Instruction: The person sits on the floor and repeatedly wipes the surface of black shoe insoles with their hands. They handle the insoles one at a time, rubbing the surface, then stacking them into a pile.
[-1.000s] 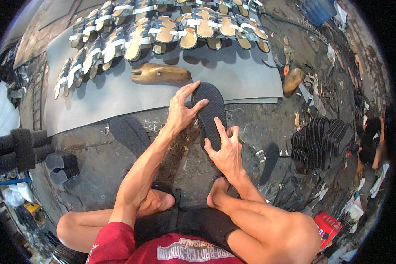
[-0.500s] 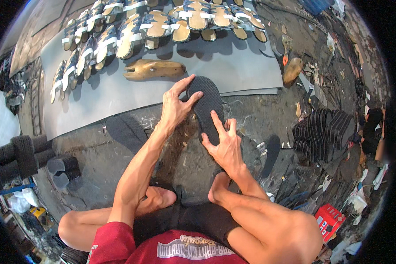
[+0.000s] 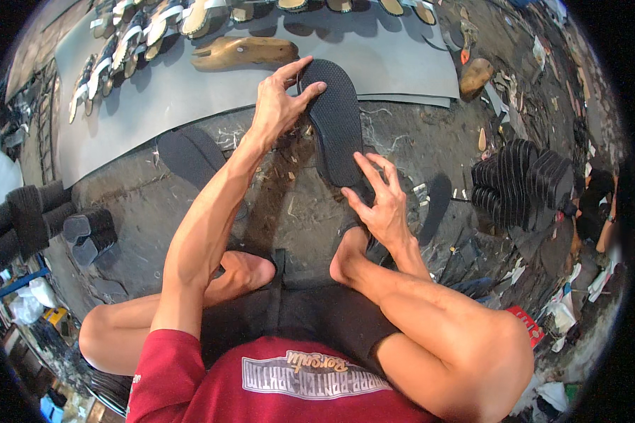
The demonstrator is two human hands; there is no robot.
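A black textured shoe sole [image 3: 335, 116] is held up in front of me, its broad end away from me. My left hand [image 3: 279, 102] pinches its upper left edge, thumb on the top face and fingers curled behind. At the narrow near end, my right hand [image 3: 382, 201] holds the rim, with the index finger along the right edge and the thumb at the bottom. More black soles [image 3: 190, 158] lie on the ground beyond my left forearm. A single dark sole [image 3: 436, 208] lies to the right of my right hand.
A grey sheet [image 3: 148, 120] carries a wooden shoe last [image 3: 245, 53] and rows of sandals [image 3: 127, 53]. Stacked black soles [image 3: 518, 183] stand at right, with more stacks [image 3: 28, 218] at left. Another last [image 3: 476, 79] and a brush [image 3: 466, 42] lie at far right.
My right hand has slid from the sole's face to its near end. The left hand keeps its pinch. The whole scene sits higher in the picture.
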